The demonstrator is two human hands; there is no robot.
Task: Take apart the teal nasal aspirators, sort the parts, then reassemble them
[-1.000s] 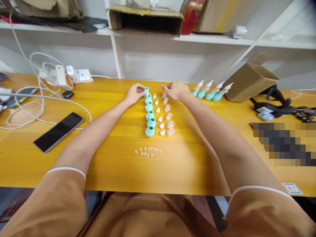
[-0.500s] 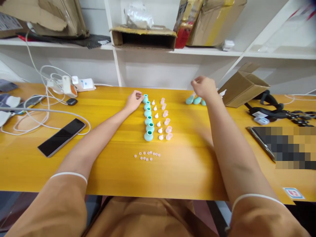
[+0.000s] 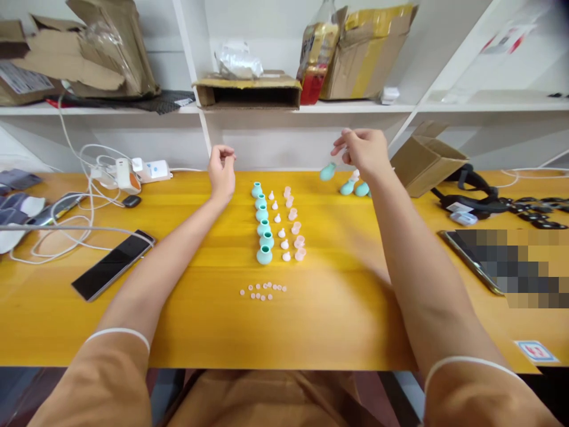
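My right hand [image 3: 362,151] is lifted over the back of the yellow table [image 3: 178,332] and pinches the white tip of an assembled teal bulb [image 3: 328,172], which hangs in the air. Two more assembled bulbs [image 3: 355,188] lie just below it. My left hand [image 3: 222,169] hovers above the table with its fingers curled together and nothing seen in it, left of a column of several teal bulbs [image 3: 263,222]. Beside that column run a column of small white tips [image 3: 279,225] and one of pink caps [image 3: 294,222]. Several tiny pink discs [image 3: 264,290] lie nearer to me.
A black phone [image 3: 113,264] and white cables with a power strip [image 3: 133,169] lie at left. A tilted cardboard box [image 3: 427,157], black straps [image 3: 480,193] and a dark flat device [image 3: 471,270] are at right. White shelves with boxes stand behind.
My right hand went right from the caps column to the assembled bulbs and lifted one. My left hand let go of the farthest teal bulb and rose off the table.
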